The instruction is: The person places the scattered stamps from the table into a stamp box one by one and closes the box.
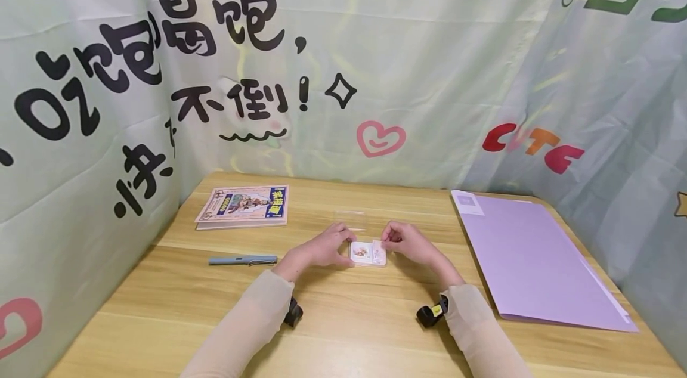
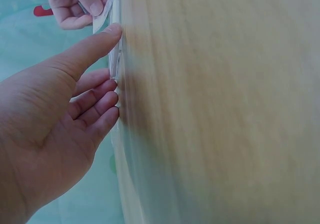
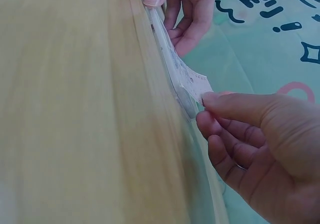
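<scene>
A small flat clear case [image 1: 361,263] lies on the wooden table between the hands, with a white printed card showing in it. My left hand [image 1: 324,248] holds the case by its left end, thumb at the near edge and fingers at the far one. In the right wrist view, my right hand [image 3: 265,139] pinches the corner of a thin pink printed paper [image 3: 200,83] between thumb and forefinger. That paper bends up from the case's right end, its other part still lying against the case. Behind the case lies a transparent flat piece [image 1: 350,220], its edges faint.
At the back left lies a colourful printed booklet [image 1: 244,205], and nearer, a blue-grey pen [image 1: 241,260]. A large purple folder [image 1: 542,259] with papers in it covers the table's right side. Printed cloth [image 1: 333,68] hangs around the table's back and sides.
</scene>
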A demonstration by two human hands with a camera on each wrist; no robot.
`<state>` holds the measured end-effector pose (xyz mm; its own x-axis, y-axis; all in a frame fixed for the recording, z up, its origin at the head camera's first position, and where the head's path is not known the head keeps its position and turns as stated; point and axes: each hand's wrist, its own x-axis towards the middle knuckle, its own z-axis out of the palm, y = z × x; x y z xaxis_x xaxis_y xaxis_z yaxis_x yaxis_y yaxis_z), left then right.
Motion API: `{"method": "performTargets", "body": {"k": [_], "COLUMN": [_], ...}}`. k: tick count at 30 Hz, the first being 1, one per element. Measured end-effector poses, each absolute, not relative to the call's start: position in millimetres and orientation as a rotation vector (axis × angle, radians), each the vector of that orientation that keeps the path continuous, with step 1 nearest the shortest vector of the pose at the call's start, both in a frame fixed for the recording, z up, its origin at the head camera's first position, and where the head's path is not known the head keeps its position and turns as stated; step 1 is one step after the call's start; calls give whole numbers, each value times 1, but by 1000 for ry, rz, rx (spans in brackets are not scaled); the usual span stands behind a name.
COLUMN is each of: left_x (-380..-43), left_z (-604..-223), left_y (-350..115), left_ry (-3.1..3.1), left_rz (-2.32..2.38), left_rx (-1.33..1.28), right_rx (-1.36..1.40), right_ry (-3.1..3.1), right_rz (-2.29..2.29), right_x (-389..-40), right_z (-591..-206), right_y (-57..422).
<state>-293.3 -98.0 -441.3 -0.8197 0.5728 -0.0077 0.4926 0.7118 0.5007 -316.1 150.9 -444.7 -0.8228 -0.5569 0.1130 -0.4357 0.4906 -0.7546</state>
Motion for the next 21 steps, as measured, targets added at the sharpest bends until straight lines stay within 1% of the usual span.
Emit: {"method": "performTargets", "body": {"k": [21], "left_x": [-294], "left_z": [-442], "left_y": [-98], "left_ry": [2757], "left_rz": [731], "left_rx": [862], "right_rx": [-857], "right_ry": [2599], "right_rz": [-1226], "right_x": [-318], "right_z": [-451], "right_y": [150]}}
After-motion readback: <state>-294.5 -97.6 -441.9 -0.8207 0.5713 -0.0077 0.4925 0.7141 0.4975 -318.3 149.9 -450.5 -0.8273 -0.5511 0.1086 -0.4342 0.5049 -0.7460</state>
